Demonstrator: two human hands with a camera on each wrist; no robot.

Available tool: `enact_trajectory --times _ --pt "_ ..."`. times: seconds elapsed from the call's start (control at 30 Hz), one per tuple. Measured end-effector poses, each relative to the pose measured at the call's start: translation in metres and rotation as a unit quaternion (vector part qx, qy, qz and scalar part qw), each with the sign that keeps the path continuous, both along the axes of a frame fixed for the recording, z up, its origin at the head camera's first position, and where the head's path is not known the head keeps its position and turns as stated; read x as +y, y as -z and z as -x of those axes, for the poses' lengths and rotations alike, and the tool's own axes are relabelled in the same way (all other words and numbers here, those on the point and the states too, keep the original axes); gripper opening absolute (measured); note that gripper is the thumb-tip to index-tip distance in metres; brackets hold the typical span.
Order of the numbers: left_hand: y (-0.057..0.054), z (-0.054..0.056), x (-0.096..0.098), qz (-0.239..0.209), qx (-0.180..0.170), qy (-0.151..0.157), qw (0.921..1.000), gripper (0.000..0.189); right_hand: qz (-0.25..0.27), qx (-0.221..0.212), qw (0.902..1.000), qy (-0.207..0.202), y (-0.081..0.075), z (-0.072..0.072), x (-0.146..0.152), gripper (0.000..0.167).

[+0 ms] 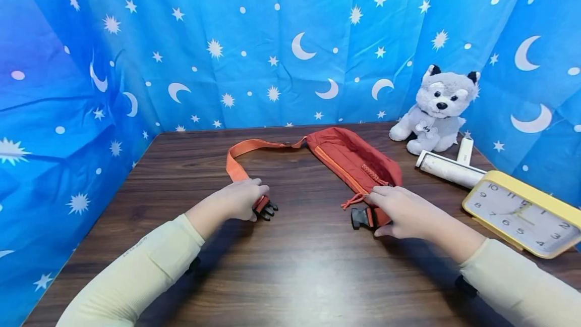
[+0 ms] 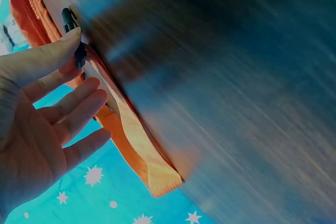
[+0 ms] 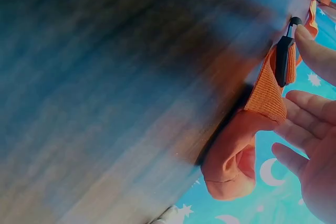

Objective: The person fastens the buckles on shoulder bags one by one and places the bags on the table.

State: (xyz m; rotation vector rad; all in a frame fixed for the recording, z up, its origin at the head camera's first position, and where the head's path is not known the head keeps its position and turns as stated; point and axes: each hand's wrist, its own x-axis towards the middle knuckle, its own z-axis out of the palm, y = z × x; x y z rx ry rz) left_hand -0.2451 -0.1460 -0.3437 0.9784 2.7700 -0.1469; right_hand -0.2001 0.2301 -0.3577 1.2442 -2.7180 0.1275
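A red waist bag (image 1: 358, 158) with an orange zip lies toward the back of the table, its orange strap (image 1: 237, 168) looping out to the left. My left hand (image 1: 240, 200) pinches the black pronged buckle half (image 2: 80, 53) at the strap's end between thumb and index finger, the other fingers loosely spread. At the bag's near end, my right hand (image 1: 404, 213) holds the black socket buckle half (image 1: 361, 218) by its short webbing, with the thumb (image 3: 315, 51) against it. The two buckle halves are apart, facing each other across the table.
On the right sit a grey plush dog (image 1: 438, 110), a white lint roller (image 1: 449, 168) and a yellow-framed clock (image 1: 522, 216). Blue curtains (image 1: 254, 64) with moons and stars enclose the dark wooden table (image 1: 290, 276) at the back and sides.
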Motion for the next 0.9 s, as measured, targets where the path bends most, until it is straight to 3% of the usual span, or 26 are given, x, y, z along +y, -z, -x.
enact_trajectory --times 0.17,0.47,0.9 --pt "-0.0006 0.0014 0.0022 -0.015 -0.012 0.013 0.9997 0.053 -0.019 0.002 0.9998 -0.004 0.0006 0.0015 -0.0025 0.057" --pt "0.0039 0.0054 0.0046 -0.017 -0.018 0.006 0.9997 0.052 -0.055 0.000 0.9985 0.003 -0.0016 0.0030 -0.0076 0.050" --pt "0.0020 0.0037 0.0072 -0.030 -0.027 0.002 0.9992 0.043 -0.078 0.008 0.9970 0.000 -0.0007 0.0031 -0.0086 0.043"
